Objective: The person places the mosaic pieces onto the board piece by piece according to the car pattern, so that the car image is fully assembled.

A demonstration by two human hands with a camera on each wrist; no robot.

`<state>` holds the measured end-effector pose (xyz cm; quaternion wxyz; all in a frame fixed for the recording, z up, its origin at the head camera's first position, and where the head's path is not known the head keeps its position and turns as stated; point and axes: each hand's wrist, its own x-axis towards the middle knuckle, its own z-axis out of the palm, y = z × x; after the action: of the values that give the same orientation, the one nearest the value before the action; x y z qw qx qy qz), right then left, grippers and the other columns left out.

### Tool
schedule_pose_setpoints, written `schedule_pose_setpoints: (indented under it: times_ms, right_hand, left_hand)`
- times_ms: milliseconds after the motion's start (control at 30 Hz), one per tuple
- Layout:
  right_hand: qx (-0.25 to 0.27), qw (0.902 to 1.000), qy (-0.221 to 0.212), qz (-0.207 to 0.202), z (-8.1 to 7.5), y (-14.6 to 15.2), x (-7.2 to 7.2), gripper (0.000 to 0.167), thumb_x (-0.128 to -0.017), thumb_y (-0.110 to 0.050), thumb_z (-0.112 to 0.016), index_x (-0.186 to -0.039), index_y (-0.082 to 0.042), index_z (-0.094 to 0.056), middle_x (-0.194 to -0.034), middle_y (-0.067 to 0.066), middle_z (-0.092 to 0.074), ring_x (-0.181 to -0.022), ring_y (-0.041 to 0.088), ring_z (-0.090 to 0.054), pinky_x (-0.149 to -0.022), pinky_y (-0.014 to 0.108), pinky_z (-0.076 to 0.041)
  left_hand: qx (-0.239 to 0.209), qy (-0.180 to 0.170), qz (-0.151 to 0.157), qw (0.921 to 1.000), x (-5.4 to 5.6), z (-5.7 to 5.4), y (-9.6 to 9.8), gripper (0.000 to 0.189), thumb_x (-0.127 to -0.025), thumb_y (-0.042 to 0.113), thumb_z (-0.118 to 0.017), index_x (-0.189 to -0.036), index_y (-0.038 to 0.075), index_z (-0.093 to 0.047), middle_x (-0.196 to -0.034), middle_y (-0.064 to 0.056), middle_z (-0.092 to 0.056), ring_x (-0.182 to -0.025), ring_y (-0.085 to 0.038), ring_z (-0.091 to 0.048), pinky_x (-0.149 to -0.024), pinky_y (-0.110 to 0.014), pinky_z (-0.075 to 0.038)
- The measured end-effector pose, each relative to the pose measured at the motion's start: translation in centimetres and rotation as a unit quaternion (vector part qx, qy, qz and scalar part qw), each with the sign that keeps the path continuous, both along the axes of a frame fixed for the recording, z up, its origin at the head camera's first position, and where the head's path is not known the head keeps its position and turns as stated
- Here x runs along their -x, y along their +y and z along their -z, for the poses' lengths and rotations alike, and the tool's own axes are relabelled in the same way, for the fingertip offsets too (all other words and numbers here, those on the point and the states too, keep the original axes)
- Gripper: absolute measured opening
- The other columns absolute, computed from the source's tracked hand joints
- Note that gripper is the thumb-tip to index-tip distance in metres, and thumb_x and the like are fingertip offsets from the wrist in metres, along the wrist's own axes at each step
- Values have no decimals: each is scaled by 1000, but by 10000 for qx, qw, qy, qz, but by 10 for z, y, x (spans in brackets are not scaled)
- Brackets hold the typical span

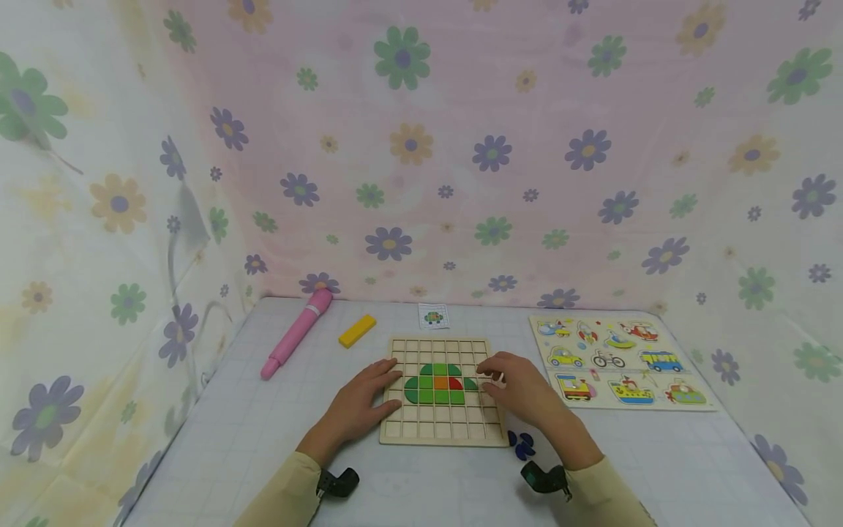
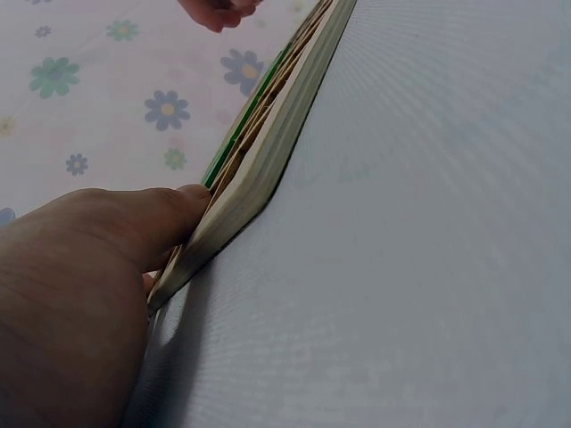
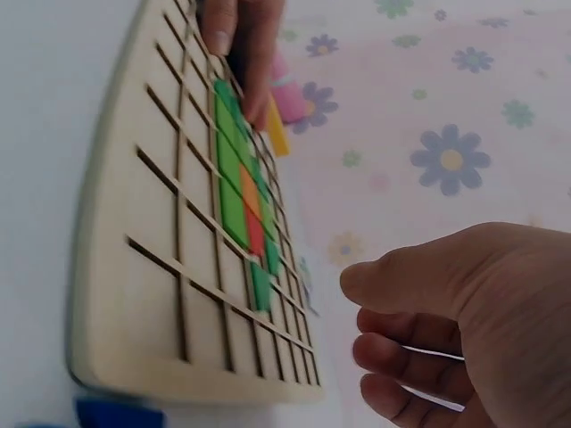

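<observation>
Head view: left hand [image 1: 353, 404], thumb and fingers apart, rests on the board [image 1: 443, 434]; right hand [image 1: 527, 389], likewise parted, hovers near a green tile [image 1: 470, 384].

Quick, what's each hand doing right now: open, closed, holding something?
Left hand: open, resting on the wooden board at its left edge.
Right hand: open, loosely curled, nothing visible in it.

Head view: soft, even, slightly dim light. Left wrist: dim, faint ripple patterning across surface [image 2: 419, 223], shadow below board [image 2: 254, 169]. Right wrist: dim, soft; blue piece [image 3: 120, 415] blurred.
</observation>
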<state>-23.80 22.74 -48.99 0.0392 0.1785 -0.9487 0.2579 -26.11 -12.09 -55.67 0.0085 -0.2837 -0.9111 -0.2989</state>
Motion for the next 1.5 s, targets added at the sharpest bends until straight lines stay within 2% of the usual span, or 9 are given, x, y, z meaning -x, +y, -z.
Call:
schedule_pose_setpoints:
  times_ms: [200,333,433,600,767,867,1100,1333,1500]
  right_hand:
    - [-24,9997,220,-37,-8,24,1,24,-94,-5,-84,-117,-11,-80,-107,-3,-72,-91,15,-62,-76,36,-59]
    - [-78,9999,48,-46,-14,35,2,20,-95,-6,-83,-113,-12,-81,-106,-2,-71,-90,15,-62,-76,37,-58]
    - [-79,9996,-264,-10,-17,40,1,19,-96,-6,-82,-112,-15,-82,-106,-4,-70,-89,15,-61,-72,35,-57]
    - [-148,9952,-966,35,-22,45,-1,26,-95,0,-78,-114,-17,-83,-108,0,-70,-85,16,-58,-66,33,-54]
    - [-331,9837,-1746,257,-23,47,-3,33,-92,4,-74,-110,-21,-84,-106,3,-69,-89,22,-59,-72,37,-55]
    - [-458,9787,-1978,314,-20,49,-3,35,-90,6,-73,-107,-23,-83,-102,2,-68,-91,24,-59,-75,40,-55]
    - [-408,9778,-2028,321,-9,50,-1,37,-85,10,-76,-103,-23,-79,-91,1,-62,-85,23,-57,-69,39,-52]
    - [-476,9798,-1913,346,-7,46,0,23,-87,-1,-85,-99,-18,-74,-85,0,-61,-81,21,-57,-69,38,-51]
    - [-484,9806,-1838,472,-3,45,2,21,-87,-7,-88,-99,-16,-73,-85,0,-61,-80,20,-57,-69,38,-52]
  left_hand:
    - [11,33,12,10000,0,0,1,57,-103,35,-75,-155,13,-62,-169,-6,-46,-158,-33,-37,-123,-58,-36]
    - [81,-11,-15,10000,1,1,1,57,-104,36,-74,-156,14,-61,-170,-4,-44,-159,-31,-35,-125,-56,-35]
    - [77,-6,-20,10000,1,2,2,57,-104,35,-74,-155,14,-61,-170,-3,-44,-159,-31,-36,-124,-56,-35]
    - [73,4,-41,10000,1,1,2,57,-104,35,-74,-155,14,-61,-170,-3,-44,-158,-31,-36,-124,-56,-36]
    - [77,17,-72,9999,0,2,1,57,-104,36,-74,-156,15,-61,-170,-2,-44,-159,-30,-35,-125,-55,-35]
    - [45,17,-74,10000,0,3,0,57,-104,36,-75,-155,15,-61,-170,-2,-45,-159,-30,-36,-124,-56,-35]
    - [43,-1,-52,10000,1,4,0,58,-104,37,-74,-156,15,-61,-170,-2,-44,-159,-30,-35,-124,-56,-36]
    - [14,-26,-22,10000,2,3,-1,58,-104,37,-74,-156,15,-61,-170,-2,-44,-159,-30,-35,-124,-56,-36]
    - [64,-25,-30,10000,2,4,-1,58,-104,36,-74,-156,14,-61,-170,-2,-44,-159,-30,-35,-124,-56,-36]
